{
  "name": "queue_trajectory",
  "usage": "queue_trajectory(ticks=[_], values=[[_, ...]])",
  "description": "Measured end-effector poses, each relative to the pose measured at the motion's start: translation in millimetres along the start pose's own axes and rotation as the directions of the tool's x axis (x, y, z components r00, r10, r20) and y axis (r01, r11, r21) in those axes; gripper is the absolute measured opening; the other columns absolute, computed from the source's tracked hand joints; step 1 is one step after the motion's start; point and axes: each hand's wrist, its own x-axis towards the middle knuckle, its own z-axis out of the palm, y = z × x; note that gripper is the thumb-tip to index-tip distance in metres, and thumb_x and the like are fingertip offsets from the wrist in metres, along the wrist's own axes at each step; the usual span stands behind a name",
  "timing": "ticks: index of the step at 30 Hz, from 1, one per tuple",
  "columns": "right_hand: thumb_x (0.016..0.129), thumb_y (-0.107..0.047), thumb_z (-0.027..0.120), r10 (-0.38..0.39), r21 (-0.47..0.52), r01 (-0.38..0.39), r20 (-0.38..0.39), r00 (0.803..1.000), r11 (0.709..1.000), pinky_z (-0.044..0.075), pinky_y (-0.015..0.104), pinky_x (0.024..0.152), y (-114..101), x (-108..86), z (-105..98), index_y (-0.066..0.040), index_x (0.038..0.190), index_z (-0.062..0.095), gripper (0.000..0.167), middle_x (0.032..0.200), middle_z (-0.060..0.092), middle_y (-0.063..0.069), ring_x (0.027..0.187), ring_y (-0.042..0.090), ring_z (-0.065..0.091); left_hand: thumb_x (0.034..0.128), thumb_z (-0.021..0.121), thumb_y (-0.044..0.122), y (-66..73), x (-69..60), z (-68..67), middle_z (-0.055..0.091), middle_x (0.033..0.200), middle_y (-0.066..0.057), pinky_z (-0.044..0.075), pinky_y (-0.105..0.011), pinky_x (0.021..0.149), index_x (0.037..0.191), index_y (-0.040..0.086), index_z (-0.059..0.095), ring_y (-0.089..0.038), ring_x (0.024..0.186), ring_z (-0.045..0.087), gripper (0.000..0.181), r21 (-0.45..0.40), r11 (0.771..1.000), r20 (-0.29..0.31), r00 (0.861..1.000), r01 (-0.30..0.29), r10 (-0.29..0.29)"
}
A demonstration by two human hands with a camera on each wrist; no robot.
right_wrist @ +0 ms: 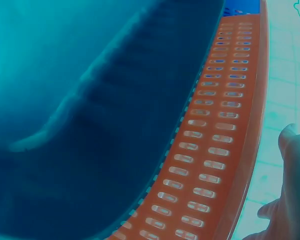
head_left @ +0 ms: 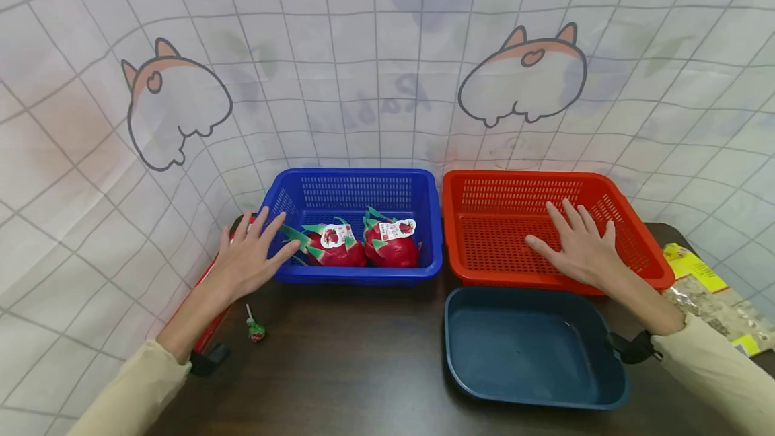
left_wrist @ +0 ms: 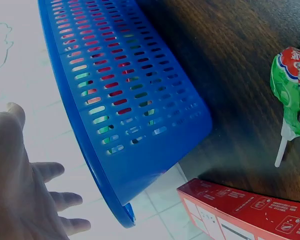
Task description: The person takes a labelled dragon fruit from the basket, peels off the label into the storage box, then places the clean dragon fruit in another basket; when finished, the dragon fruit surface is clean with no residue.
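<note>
My left hand (head_left: 245,264) is spread over the left end of the blue basket (head_left: 357,276), fingers straight and holding nothing. In that basket lie two red dragon fruits, the left dragon fruit (head_left: 333,254) and the right dragon fruit (head_left: 393,252), each with a white label. My right hand (head_left: 581,247) hovers above the red basket (head_left: 484,241), its fingers apart and nothing in them. In the left wrist view the left hand (left_wrist: 20,185) is beside the blue basket's rim. The right wrist view shows part of the right hand (right_wrist: 285,195) near the red basket's edge.
A dark blue tray (head_left: 533,348) stands in front of the red basket. A lollipop (head_left: 255,328) in a green and red wrapper lies on the dark table (head_left: 339,362). A red box (left_wrist: 240,210) sits at the left, a yellow-labelled bag (head_left: 702,281) at the right. Patterned cloth (head_left: 387,73) hangs behind.
</note>
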Motion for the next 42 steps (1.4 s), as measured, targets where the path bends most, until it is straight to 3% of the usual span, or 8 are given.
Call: queue_trajectory(ticks=[10, 18, 22, 26, 33, 37, 42], values=[[0.092, -0.064, 0.043, -0.019, 0.036, 0.02, -0.01, 1.0, 0.999, 0.0, 0.081, 0.102, -4, -4.9, -1, -0.012, 0.157, 0.008, 0.09, 0.161, 0.008, 0.026, 0.145, 0.051, 0.009, 0.0925, 0.029, 0.072, -3.6, 0.8, 3.9, 0.009, 0.162, -0.02, -0.003, -0.075, 0.109, 0.157, 0.02, 0.013, -0.048, 0.148, 0.001, 0.084, -0.057, 0.998, -0.038, 0.999, 0.01, -0.013], [0.092, -0.06, 0.048, -0.077, 0.083, 0.081, -0.052, 0.996, 0.993, 0.002, 0.078, 0.106, -20, -7.5, -5, -0.014, 0.157, 0.011, 0.087, 0.162, 0.012, 0.023, 0.146, 0.048, 0.012, 0.0942, 0.031, 0.068, -16.2, -0.3, 9.6, 0.007, 0.162, -0.022, 0.001, -0.077, 0.108, 0.158, 0.018, 0.005, -0.05, 0.147, 0.003, 0.085, -0.2, 0.979, -0.118, 0.99, 0.046, -0.071], [0.092, -0.056, 0.052, -0.136, 0.09, 0.145, -0.091, 0.986, 0.985, 0.005, 0.076, 0.108, -30, -10.0, -4, -0.012, 0.156, 0.019, 0.085, 0.16, 0.018, 0.023, 0.145, 0.047, 0.016, 0.0961, 0.039, 0.061, -23.9, 0.3, 19.3, 0.01, 0.162, -0.022, 0.007, -0.073, 0.111, 0.157, 0.013, 0.002, -0.049, 0.147, 0.008, 0.086, -0.303, 0.953, -0.202, 0.976, 0.022, -0.087], [0.091, -0.05, 0.057, -0.227, 0.099, 0.239, -0.12, 0.967, 0.966, 0.009, 0.074, 0.109, -43, -10.9, -3, -0.01, 0.154, 0.026, 0.08, 0.158, 0.024, 0.023, 0.144, 0.046, 0.018, 0.097, 0.045, 0.054, -29.4, -2.0, 29.3, 0.011, 0.162, -0.02, 0.012, -0.071, 0.112, 0.157, 0.012, 0.003, -0.047, 0.147, 0.012, 0.084, -0.399, 0.917, -0.247, 0.965, -0.014, -0.093], [0.09, -0.045, 0.06, -0.345, 0.112, 0.351, -0.071, 0.936, 0.929, 0.011, 0.07, 0.112, -72, -11.2, -2, -0.012, 0.151, 0.034, 0.075, 0.158, 0.028, 0.019, 0.146, 0.043, 0.02, 0.097, 0.05, 0.046, -29.0, -7.8, 37.7, 0.009, 0.163, -0.016, 0.012, -0.069, 0.114, 0.157, 0.017, 0.007, -0.04, 0.15, 0.011, 0.08, -0.573, 0.818, -0.322, 0.931, -0.047, -0.172], [0.089, -0.048, 0.059, -0.39, 0.116, 0.388, -0.012, 0.921, 0.914, 0.012, 0.068, 0.114, -95, -10.6, 0, -0.014, 0.15, 0.036, 0.074, 0.158, 0.03, 0.015, 0.146, 0.04, 0.023, 0.0958, 0.054, 0.044, -27.6, -10.5, 42.2, 0.011, 0.163, -0.015, 0.014, -0.067, 0.115, 0.157, 0.017, 0.01, -0.038, 0.15, 0.014, 0.08, -0.614, 0.788, -0.333, 0.92, -0.047, -0.204], [0.088, -0.052, 0.059, -0.449, 0.122, 0.443, 0.029, 0.893, 0.888, 0.014, 0.067, 0.115, -127, -0.6, 0, -0.017, 0.15, 0.037, 0.074, 0.158, 0.031, 0.012, 0.146, 0.036, 0.024, 0.0951, 0.053, 0.047, -26.9, -14.0, 45.6, 0.007, 0.164, -0.013, 0.013, -0.068, 0.115, 0.157, 0.022, 0.008, -0.037, 0.15, 0.011, 0.081, -0.661, 0.75, -0.282, 0.924, 0.007, -0.257]])
